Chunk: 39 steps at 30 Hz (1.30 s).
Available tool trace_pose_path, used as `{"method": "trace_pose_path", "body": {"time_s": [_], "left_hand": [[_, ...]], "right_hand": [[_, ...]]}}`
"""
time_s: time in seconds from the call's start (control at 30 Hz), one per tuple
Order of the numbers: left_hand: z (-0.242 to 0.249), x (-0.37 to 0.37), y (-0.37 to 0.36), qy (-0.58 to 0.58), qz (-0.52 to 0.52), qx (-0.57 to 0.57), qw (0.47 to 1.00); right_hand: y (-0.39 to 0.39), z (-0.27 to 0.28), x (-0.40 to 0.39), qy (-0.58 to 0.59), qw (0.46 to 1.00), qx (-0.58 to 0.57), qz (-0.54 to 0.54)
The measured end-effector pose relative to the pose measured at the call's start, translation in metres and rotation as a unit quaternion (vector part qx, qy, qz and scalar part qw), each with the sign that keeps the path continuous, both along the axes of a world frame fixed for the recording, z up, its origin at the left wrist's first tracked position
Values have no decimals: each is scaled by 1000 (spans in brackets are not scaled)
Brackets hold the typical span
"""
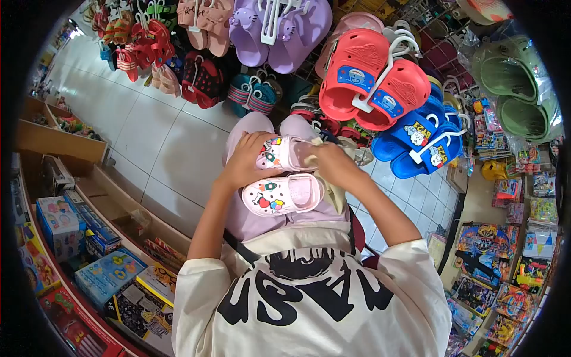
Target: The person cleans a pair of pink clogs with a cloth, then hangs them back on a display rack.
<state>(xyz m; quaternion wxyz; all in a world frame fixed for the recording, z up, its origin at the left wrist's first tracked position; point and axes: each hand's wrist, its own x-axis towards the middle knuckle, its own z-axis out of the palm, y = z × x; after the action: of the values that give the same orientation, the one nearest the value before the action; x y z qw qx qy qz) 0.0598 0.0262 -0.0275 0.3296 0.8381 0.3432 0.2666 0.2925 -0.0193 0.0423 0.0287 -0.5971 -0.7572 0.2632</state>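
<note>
A pair of pale pink children's clogs with colourful charms rests on my lap, one above the other in the head view. My left hand [245,160] is closed around the toe side of the upper clog [289,156]. The lower clog [262,199] lies just below that hand on my lilac trousers, its strap towards the right. My right hand [334,162] is closed on a cream cloth [338,196], part of which reaches the heel opening of the upper clog. The rest of the cloth hangs beside my leg. My right fingertips are partly hidden.
Red clogs [351,74], blue sandals [416,143] and purple slippers [250,35] hang in front of me. Wrapped green clogs [514,77] hang at right. Boxed toys [110,276] fill a wooden shelf [134,208] at left. Packaged toys [485,247] line the right side.
</note>
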Motion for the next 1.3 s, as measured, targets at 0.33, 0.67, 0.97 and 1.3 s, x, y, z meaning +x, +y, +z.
{"method": "trace_pose_path", "body": {"time_s": [0.33,0.67,0.97,1.3], "left_hand": [[0,-1,2,-25,-13,1,1000],[17,-2,-4,-17,13,83,996],[-6,-18,4,55,-5,215,975],[27,-24,15,-9,-63,83,995]], "right_hand": [[9,-16,5,196,945,262,-23],[-22,8,34,197,973,71,-97],[-1,-25,-16,152,951,270,-1],[-23,-23,47,140,974,138,-115]]}}
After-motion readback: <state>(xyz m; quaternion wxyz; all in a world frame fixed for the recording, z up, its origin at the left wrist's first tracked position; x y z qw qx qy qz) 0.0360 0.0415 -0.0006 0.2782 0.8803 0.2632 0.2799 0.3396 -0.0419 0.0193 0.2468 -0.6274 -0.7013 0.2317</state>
